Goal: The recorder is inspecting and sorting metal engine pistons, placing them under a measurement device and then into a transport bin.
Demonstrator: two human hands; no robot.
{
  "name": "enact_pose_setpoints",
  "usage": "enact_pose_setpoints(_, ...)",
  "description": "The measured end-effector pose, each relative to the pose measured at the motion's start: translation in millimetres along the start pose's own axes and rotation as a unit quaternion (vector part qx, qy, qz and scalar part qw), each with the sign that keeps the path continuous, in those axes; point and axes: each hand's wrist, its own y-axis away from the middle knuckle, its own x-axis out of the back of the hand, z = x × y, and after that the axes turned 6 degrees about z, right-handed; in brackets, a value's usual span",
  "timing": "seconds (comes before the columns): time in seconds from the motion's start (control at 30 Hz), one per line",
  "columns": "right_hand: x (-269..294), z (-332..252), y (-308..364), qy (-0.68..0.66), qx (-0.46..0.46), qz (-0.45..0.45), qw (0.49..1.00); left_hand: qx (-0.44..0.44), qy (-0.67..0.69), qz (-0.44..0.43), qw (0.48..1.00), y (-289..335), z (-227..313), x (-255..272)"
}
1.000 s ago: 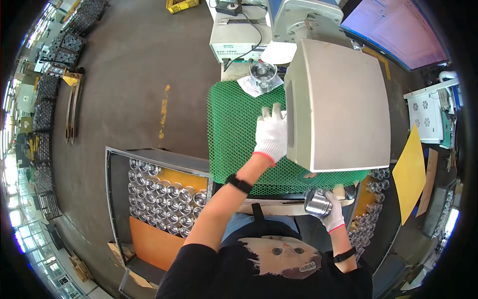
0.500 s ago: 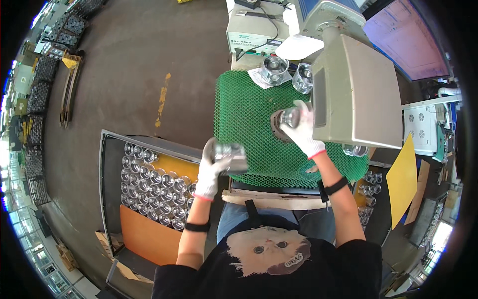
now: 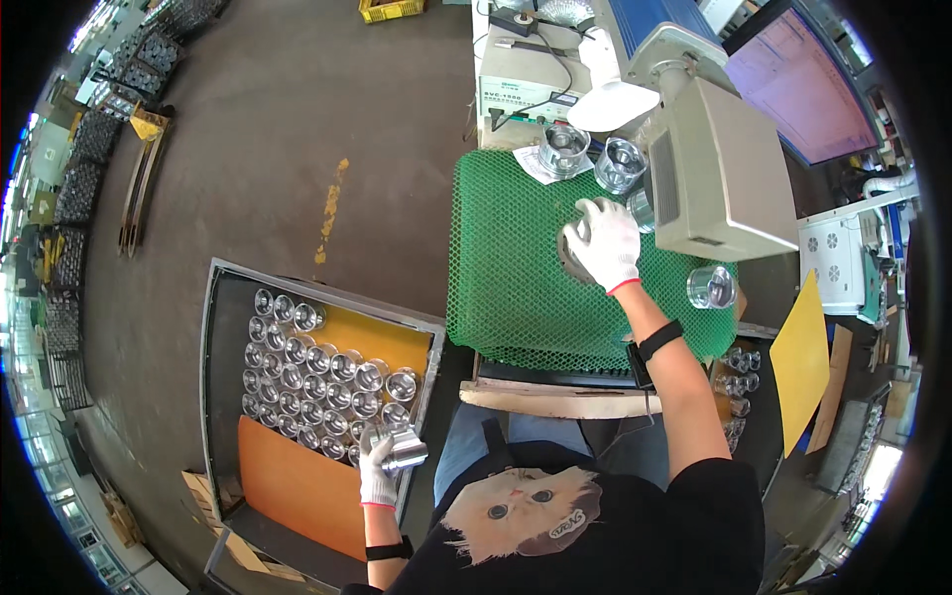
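My left hand [image 3: 375, 474], in a white glove, grips a shiny metal piston [image 3: 405, 451] on its side at the near right corner of the left bin. My gloved right hand [image 3: 607, 243] is closed over the dark round fixture [image 3: 571, 260] on the green mesh mat [image 3: 506, 288]. Whatever its fingers hold there is hidden under the glove. Beyond it stand two pistons, one on the left [image 3: 564, 151] and one beside it [image 3: 621, 165]. Another piston [image 3: 642, 210] is partly behind the beige machine head [image 3: 729, 169]. To the right lies a piston [image 3: 711, 288].
A grey-rimmed bin [image 3: 211, 347] at left holds rows of pistons, with an orange-brown sheet [image 3: 297, 486] beside them. A control box [image 3: 526, 94] stands behind the mat, a monitor [image 3: 808, 84] at far right. More pistons [image 3: 737, 385] sit right of the table.
My left hand has carried its piston from the mat's edge down to the left bin. My right hand stays at the fixture, now covering the piston seen there before. The view has shifted slightly.
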Motion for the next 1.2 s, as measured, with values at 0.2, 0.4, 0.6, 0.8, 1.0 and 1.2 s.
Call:
enact_pose_setpoints(0.2, 24.4, -15.8, 25.0, 0.010, 0.001, 0.115, 0.993, -0.013, -0.023, -0.150, 0.988, -16.9, 3.5, -56.2)
enact_pose_setpoints(0.4, 48.7, -64.2, 198.5, -0.309, -0.100, -0.092, 0.941, -0.130, -0.186, -0.290, 0.930, -2.3, 17.9, -115.6)
enact_pose_setpoints(0.6, 86.0, -104.5, 243.0, -0.784, -0.446, -0.292, 0.317, -0.425, -0.496, -0.305, 0.693, 70.0, 52.1, -161.8)
enact_pose_setpoints(0.8, 116.5, -116.8, 232.9, -0.812, -0.495, -0.206, 0.230, -0.395, -0.388, -0.437, 0.709, 92.6, 46.3, -178.8)
enact_pose_setpoints(1.0, 143.4, -127.9, 223.0, -0.798, -0.552, -0.172, 0.172, 0.067, -0.056, -0.440, 0.894, 63.1, 14.6, -176.3)
enact_pose_setpoints(1.2, 144.3, -130.7, 217.3, -0.787, -0.563, -0.178, 0.179, 0.185, 0.062, -0.417, 0.888, 73.7, 2.6, -174.9)
